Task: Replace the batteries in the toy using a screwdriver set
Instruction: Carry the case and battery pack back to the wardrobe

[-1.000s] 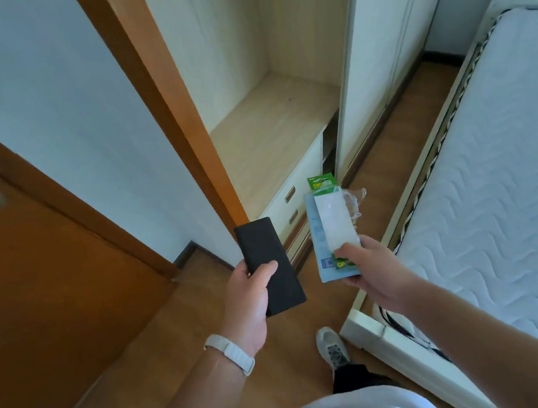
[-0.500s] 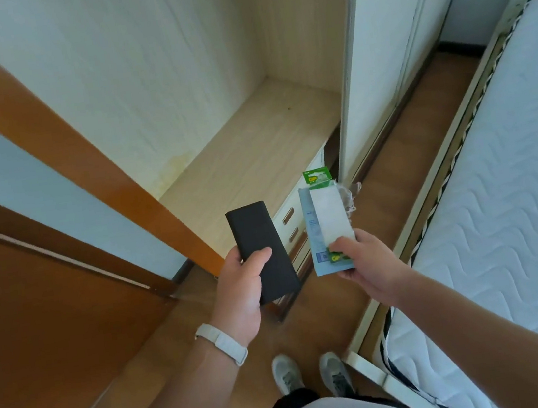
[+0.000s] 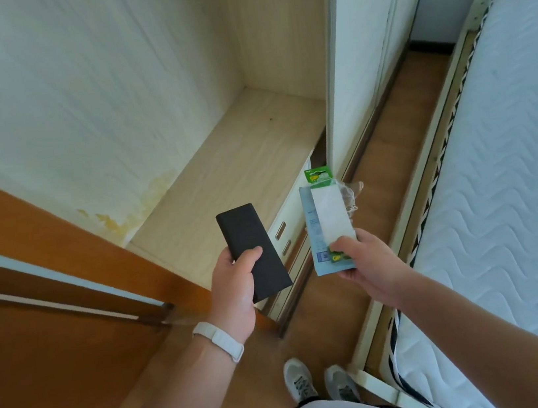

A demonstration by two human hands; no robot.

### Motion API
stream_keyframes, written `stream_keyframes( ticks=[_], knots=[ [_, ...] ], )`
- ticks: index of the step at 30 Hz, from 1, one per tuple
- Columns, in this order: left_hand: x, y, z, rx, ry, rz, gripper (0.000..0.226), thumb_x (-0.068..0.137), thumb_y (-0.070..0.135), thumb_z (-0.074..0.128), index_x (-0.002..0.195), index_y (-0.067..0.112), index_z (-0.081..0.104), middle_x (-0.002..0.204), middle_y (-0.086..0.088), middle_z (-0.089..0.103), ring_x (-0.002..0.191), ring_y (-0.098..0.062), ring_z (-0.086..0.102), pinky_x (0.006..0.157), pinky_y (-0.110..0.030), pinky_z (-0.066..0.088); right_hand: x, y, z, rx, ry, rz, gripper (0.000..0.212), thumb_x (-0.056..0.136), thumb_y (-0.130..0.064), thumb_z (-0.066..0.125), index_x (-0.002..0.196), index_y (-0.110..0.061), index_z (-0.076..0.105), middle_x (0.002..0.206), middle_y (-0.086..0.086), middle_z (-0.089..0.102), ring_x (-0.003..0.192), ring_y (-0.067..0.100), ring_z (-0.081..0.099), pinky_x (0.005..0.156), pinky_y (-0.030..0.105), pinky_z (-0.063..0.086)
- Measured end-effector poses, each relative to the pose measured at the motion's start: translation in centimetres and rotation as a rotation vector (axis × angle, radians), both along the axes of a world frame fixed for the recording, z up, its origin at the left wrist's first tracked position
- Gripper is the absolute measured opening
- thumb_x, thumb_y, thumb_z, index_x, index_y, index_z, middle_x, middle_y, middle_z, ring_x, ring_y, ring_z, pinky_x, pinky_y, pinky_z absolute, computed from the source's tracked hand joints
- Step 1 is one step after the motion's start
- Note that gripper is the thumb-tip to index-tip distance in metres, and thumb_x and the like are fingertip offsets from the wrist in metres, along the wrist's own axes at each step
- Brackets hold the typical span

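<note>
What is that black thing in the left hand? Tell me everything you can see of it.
The black case is a slim, flat oblong with rounded edges and a matte, faintly textured face; no label, seam or latch shows. It is held in the air, tilted, its far end pointing toward the shelf. The left hand grips its near half, thumb across the top face. Nothing else touches it.

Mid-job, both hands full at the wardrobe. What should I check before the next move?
1. Left hand grips black case: ok.
2. Right hand pinches stack of packs: ok.
3. Wooden shelf ahead, in view: ok.
4. Toy in view: not ok.
5. Black case holds screwdrivers: cannot tell, it is closed.
6. Battery size on green pack: cannot tell, print blurred.
</note>
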State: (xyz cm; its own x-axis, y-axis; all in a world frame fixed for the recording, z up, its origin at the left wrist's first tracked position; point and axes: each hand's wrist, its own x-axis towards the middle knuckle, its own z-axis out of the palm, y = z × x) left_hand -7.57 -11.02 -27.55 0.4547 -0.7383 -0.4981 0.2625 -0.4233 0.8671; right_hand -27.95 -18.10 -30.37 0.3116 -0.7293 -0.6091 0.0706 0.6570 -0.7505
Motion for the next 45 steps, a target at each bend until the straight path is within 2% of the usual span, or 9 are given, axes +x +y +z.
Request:
stream_keyframes(
  ticks=[10,14,18,22,27,33,37,41,45],
  knots=[
    [3.3,-3.5,-0.3,-0.065,0.019,-0.055,0.028,0.090,0.037,0.068,0.116,0.034,0.059,0.118,-0.001,0.065,0.111,-0.026,0.064,0.093,-0.051,0.058,5.3,-2.6,1.5,-0.058,0.040,-0.044,0.022,0.092,-0.016,0.062,0.113,-0.012,0.057,0.104,0.011,0.070,0.088,0.019,0.067,0.072,0.032,0.052],
    [3.9,-4.9,0.1,-0.087,0.082,-0.037,0.027,0.092,0.031,0.067,0.118,0.030,0.061,0.119,-0.004,0.067,0.112,-0.029,0.064,0.096,-0.054,0.056,6.3,-3.9,1.9,-0.075,0.067,-0.044,0.021,0.093,-0.017,0.061,0.113,-0.012,0.056,0.105,0.011,0.069,0.089,0.020,0.068,0.074,0.032,0.054],
    [4.4,-6.7,0.0,-0.097,0.092,-0.018,0.037,0.079,0.037,0.070,0.115,0.031,0.063,0.116,-0.003,0.069,0.110,-0.028,0.066,0.094,-0.053,0.057,6.7,-6.2,1.9,-0.081,0.079,-0.024,0.022,0.092,-0.018,0.063,0.113,-0.015,0.058,0.101,0.007,0.072,0.086,0.017,0.070,0.068,0.028,0.053],
    [3.3,-8.7,-1.3,-0.100,0.040,0.021,0.023,0.085,0.032,0.068,0.108,0.031,0.066,0.106,-0.001,0.072,0.102,-0.027,0.068,0.087,-0.051,0.060,7.3,-10.1,1.0,-0.053,0.072,0.001,0.023,0.091,-0.018,0.064,0.113,-0.012,0.059,0.106,0.012,0.071,0.096,0.024,0.069,0.080,0.035,0.054],
    [2.4,-13.7,-3.2,-0.017,0.060,0.154,0.014,0.094,0.026,0.066,0.108,0.030,0.066,0.104,-0.002,0.072,0.101,-0.028,0.068,0.087,-0.052,0.060,7.9,-17.6,-0.5,-0.049,0.083,0.154,0.025,0.092,-0.018,0.063,0.115,-0.010,0.057,0.110,0.014,0.068,0.094,0.024,0.067,0.078,0.034,0.054],
    [1.7,-21.6,-5.8,0.068,0.102,0.360,0.022,0.087,0.029,0.072,0.109,0.030,0.069,0.105,-0.005,0.073,0.103,-0.033,0.069,0.087,-0.059,0.059,8.2,-28.5,-4.0,-0.083,0.155,0.453,0.023,0.093,-0.021,0.064,0.114,-0.018,0.057,0.107,0.008,0.068,0.092,0.018,0.068,0.069,0.025,0.054],
    [1.4,-25.2,-8.2,0.131,0.125,0.486,0.034,0.078,0.036,0.076,0.111,0.032,0.069,0.109,-0.006,0.074,0.103,-0.031,0.070,0.085,-0.054,0.060,8.9,-33.9,-6.9,-0.110,0.205,0.619,0.028,0.092,-0.025,0.064,0.117,-0.018,0.054,0.110,0.008,0.066,0.100,0.022,0.065,0.071,0.027,0.053],
    [1.8,-27.2,-10.1,0.129,0.154,0.629,0.025,0.089,0.024,0.072,0.113,0.027,0.069,0.104,-0.005,0.076,0.094,-0.026,0.074,0.066,-0.040,0.062,9.8,-36.8,-9.5,-0.113,0.257,0.738,0.033,0.090,-0.027,0.064,0.119,-0.017,0.052,0.107,0.007,0.063,0.095,0.020,0.063,0.066,0.025,0.051],
    [2.6,-28.4,-11.9,0.123,0.183,0.689,0.025,0.095,0.016,0.066,0.120,0.020,0.066,0.094,-0.002,0.079,0.079,-0.015,0.076,0.057,-0.030,0.060,10.8,-38.6,-12.3,-0.095,0.282,0.802,0.041,0.088,-0.028,0.066,0.124,-0.016,0.048,0.112,0.006,0.060,0.100,0.021,0.061,0.067,0.026,0.051]
  ],
)
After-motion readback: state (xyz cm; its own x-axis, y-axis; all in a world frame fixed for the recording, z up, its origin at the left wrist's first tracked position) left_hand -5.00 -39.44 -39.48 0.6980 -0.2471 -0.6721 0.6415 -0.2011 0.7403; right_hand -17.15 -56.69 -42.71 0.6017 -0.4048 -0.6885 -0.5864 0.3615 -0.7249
